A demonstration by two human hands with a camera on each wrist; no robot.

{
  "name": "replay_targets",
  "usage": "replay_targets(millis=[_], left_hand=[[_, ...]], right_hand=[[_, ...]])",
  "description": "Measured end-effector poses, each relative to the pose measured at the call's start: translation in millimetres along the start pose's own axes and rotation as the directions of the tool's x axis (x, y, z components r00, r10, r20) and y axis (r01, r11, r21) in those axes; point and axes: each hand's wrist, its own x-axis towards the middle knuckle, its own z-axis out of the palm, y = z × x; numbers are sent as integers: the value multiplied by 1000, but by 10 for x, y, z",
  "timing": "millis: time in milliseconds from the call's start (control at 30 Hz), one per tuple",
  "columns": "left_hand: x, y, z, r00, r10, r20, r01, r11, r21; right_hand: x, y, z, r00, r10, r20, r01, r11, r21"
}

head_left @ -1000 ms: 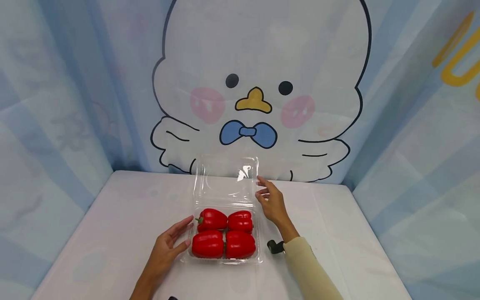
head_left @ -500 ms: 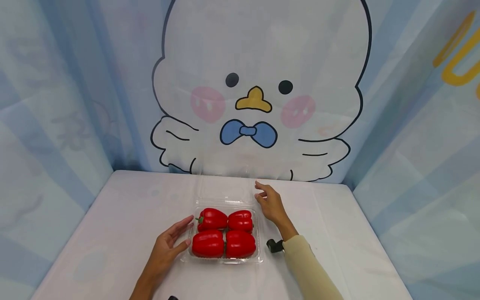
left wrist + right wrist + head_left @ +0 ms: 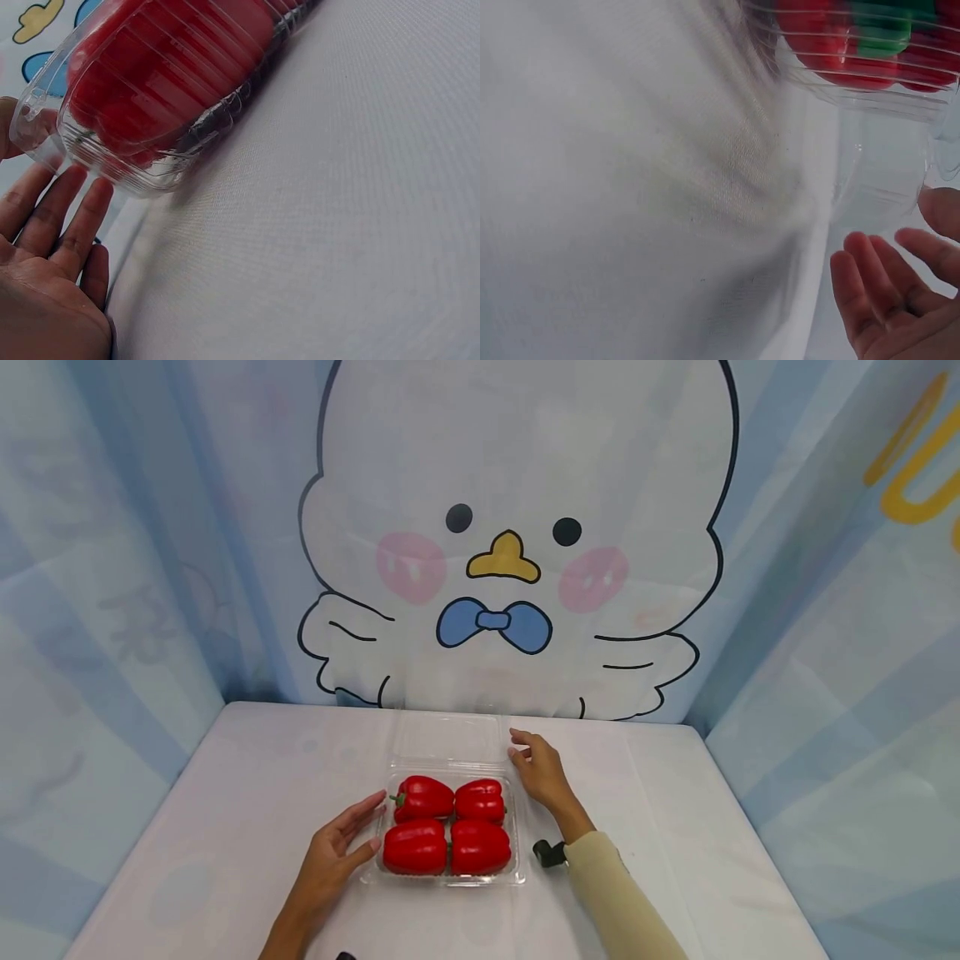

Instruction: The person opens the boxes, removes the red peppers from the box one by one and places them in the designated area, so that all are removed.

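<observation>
Several red bell peppers (image 3: 415, 847) lie in a clear plastic clamshell container (image 3: 487, 882), whose hinged lid (image 3: 450, 739) is folded back toward the backdrop. My left hand (image 3: 335, 843) is at the container's left side, fingers extended; in the left wrist view, fingertips of the left hand (image 3: 56, 240) touch the ribbed wall by its corner. At the lid's right edge is my right hand (image 3: 543, 772), its fingers loosely bent. In the right wrist view, the thumb of the right hand (image 3: 907, 292) lies close to the lid's edge; whether it touches cannot be told.
The container stands on a white-covered table (image 3: 247, 793). Behind it hangs a backdrop (image 3: 510, 468) printed with a white cartoon bird. A small black object (image 3: 550, 853) shows beside the right sleeve (image 3: 622, 893).
The lid has swung back and down, from standing raised to lying low behind the container. My right hand has lowered slightly alongside it. The left hand has stayed in place.
</observation>
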Motion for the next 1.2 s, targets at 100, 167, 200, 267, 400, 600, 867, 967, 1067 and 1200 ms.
replay_targets(millis=[100,167,200,267,400,600,867,967,1067,1200], left_hand=[[3,-4,-1,1000,-4,-3,4,1000,2],[-2,-1,3,1000,-12,-7,12,1000,8],[-3,1,6,1000,-20,-11,21,1000,12],[-7,8,11,1000,-26,-15,26,1000,17],[-12,16,17,999,-29,-19,29,999,19],[-5,5,18,1000,-28,-13,28,999,16],[-9,24,22,999,-31,-14,31,999,14],[-7,17,17,1000,-14,-9,14,1000,18],[-3,7,10,1000,-7,-10,7,1000,10],[3,-4,4,1000,-8,-5,8,1000,2]], right_hand=[[-23,-40,-20,1000,14,-26,-15,1000,-10],[-53,-80,-42,999,15,-41,-15,1000,-10],[-70,-102,-54,999,15,-47,-15,1000,-7],[-109,-148,-75,998,12,-55,-13,1000,-5],[-206,-244,-125,998,-11,-66,12,1000,6],[-383,-372,-195,997,-48,-63,51,998,46],[-633,-523,-234,993,-107,-40,111,988,103],[-729,-560,-226,991,-129,-41,133,986,100],[-820,-586,-204,989,-141,-35,143,986,84],[-930,-608,-163,990,-138,-4,138,988,71]])
